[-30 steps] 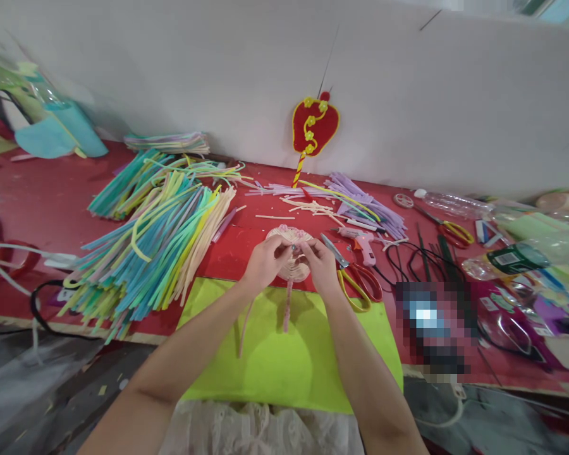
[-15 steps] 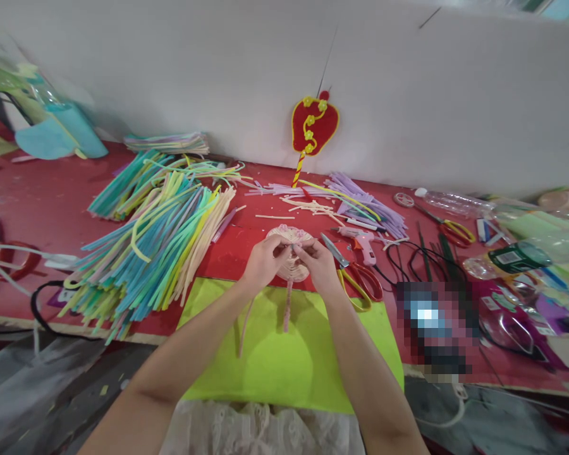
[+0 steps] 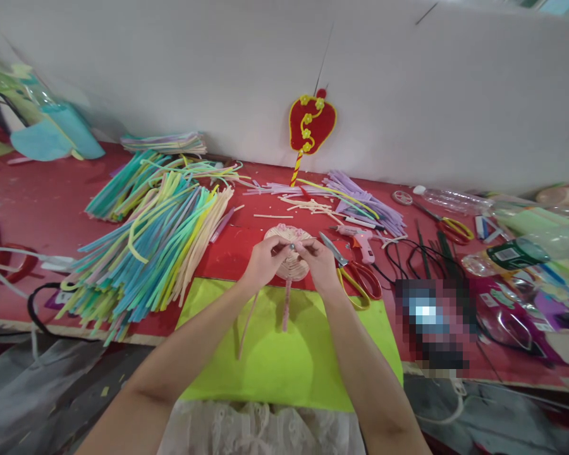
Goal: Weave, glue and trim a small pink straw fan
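My left hand (image 3: 267, 260) and my right hand (image 3: 318, 260) meet with pinched fingers above a round, pale pink fan (image 3: 291, 272) made of pipe cleaners. A tiny silvery-grey spot (image 3: 293, 247) shows between the fingertips; I cannot make out what it is. From under my left hand a thin pink pipe cleaner (image 3: 247, 325) hangs toward me, its upper end hidden by the fingers. The fan's pink handle (image 3: 287, 306) points toward me over a lime-green sheet (image 3: 284, 373). Small pink flowers (image 3: 282, 229) sit on the fan's far edge.
On the left lies a large pile of coloured pipe cleaners (image 3: 156, 246). Yellow-and-red-handled scissors (image 3: 360, 284) and a pink glue gun (image 3: 364, 243) lie just right of my right hand. Behind stands a red fan with yellow flowers (image 3: 313, 126). Cables, bottles and packets crowd the right.
Both hands stay pinched at nearly the same spot over the fan. The silvery-grey spot between the fingertips shows more clearly now. The whole view has shifted slightly.
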`<state>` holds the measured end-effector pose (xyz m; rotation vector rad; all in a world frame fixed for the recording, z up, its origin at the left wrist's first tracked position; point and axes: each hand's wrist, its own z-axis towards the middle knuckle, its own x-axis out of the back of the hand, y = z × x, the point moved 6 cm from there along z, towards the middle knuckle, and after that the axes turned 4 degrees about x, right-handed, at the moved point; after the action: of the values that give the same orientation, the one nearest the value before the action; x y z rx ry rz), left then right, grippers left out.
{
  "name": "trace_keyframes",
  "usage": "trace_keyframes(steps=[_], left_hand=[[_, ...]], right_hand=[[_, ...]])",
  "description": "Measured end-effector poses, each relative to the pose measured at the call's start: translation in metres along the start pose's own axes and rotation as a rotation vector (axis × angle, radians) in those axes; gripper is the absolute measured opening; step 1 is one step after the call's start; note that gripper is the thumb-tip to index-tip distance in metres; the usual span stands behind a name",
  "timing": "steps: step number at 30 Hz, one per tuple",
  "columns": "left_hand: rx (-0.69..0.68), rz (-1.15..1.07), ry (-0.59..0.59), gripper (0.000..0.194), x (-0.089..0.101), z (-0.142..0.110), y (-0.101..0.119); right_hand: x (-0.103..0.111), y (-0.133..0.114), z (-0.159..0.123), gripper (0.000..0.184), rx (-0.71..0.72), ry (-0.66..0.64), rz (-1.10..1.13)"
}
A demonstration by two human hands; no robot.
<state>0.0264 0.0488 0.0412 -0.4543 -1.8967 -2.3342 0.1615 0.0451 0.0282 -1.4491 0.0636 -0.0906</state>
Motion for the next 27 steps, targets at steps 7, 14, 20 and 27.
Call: trace_keyframes(steps=[7,14,20,27], left_hand=[[0.081,-0.055,-0.089,0.016,0.002,0.004,0.0],[-0.075,0.125,-0.088,0.012,0.004,0.002,0.013],[-0.117,0.183,-0.053,0.013,0.003,0.0,0.011],[-0.24,0.519,-0.071,0.017,0.009,-0.002,0.02]], right_hand=[[0.002,0.003,0.001,0.02,-0.006,-0.02,0.025],[0.003,0.008,0.002,0.022,-0.038,-0.036,0.153],[0.003,0.003,0.002,0.022,-0.019,-0.035,0.103],[0.002,0.003,0.003,0.024,0.001,-0.071,0.017]])
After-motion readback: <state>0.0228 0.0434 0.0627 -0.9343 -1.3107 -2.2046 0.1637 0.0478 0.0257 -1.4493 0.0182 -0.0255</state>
